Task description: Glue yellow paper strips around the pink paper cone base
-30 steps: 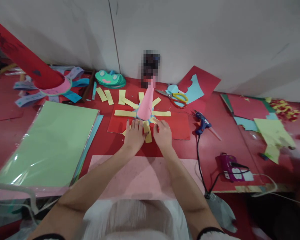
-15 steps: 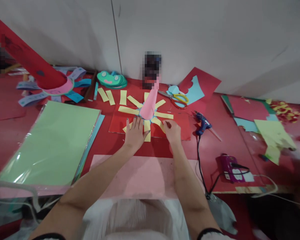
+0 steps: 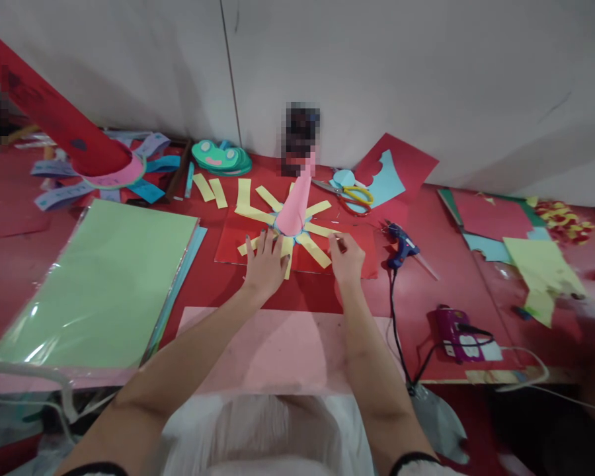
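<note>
A pink paper cone [image 3: 294, 213] stands on a red sheet [image 3: 228, 248], ringed at its base by yellow paper strips [image 3: 314, 250] that spread out like rays. My left hand [image 3: 266, 268] lies with fingers stretched over the near-left strips, the fingertips close to the cone's base. On the right, my right hand [image 3: 347, 256] has thumb and finger pinched at the outer end of the right-hand strip [image 3: 322, 229]. Loose yellow strips [image 3: 219, 193] lie behind and to the left.
Scissors [image 3: 352, 195] lie behind, beside a blue paper offcut [image 3: 389, 182]. At right are a glue gun [image 3: 402, 244] with its cord and a purple power box [image 3: 453, 334]. Wrapped green sheets [image 3: 109, 284] lie left, near a red cone [image 3: 99, 155]. Pink paper [image 3: 277, 344] lies in front.
My right hand has moved from the lower-right strip up to the end of the right-hand strip. The rayed strips have turned slightly, and my left hand has shifted a little left.
</note>
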A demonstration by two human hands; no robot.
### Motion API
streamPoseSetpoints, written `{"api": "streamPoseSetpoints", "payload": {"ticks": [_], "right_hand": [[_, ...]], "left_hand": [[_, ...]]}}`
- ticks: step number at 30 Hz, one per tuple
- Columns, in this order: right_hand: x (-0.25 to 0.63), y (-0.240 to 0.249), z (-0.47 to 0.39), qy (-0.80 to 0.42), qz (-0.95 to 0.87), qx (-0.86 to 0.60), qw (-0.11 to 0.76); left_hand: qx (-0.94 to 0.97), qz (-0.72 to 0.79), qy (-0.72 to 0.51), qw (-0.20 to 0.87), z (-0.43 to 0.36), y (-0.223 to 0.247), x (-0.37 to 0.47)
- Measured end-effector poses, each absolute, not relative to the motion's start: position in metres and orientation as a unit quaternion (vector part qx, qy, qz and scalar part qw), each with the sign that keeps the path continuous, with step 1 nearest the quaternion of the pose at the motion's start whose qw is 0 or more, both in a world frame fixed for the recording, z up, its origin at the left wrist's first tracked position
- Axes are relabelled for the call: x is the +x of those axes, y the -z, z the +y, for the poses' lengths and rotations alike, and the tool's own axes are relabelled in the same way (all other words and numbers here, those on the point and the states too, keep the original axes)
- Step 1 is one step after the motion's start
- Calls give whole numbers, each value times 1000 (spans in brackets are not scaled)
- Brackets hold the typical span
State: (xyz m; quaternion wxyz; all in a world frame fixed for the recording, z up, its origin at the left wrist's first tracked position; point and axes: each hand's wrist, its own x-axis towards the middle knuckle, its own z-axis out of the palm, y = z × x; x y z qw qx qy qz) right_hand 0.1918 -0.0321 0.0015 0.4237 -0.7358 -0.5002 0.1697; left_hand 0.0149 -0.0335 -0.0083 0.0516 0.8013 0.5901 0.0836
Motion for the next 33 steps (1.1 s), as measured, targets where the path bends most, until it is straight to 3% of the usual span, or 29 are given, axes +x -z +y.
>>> {"api": "streamPoseSetpoints", "payload": {"ticks": [3, 7, 19, 25, 33], "right_hand": [[209, 4, -26, -139, -447, -759, 452], [226, 15, -19, -187, -413, -764, 458], [228, 26, -19, -181, -465, -754, 428], [219, 20, -19, -280, -441, -724, 451], [221, 22, -18, -235, -461, -735, 438]], "left_hand": [[801, 589, -85, 65, -33, 8, 15], [809, 577, -74, 79, -32, 9, 16], [809, 578, -68, 84, -31, 9, 17], [809, 577, -71, 86, -31, 9, 17], [808, 577, -77, 89, -31, 9, 17]]}}
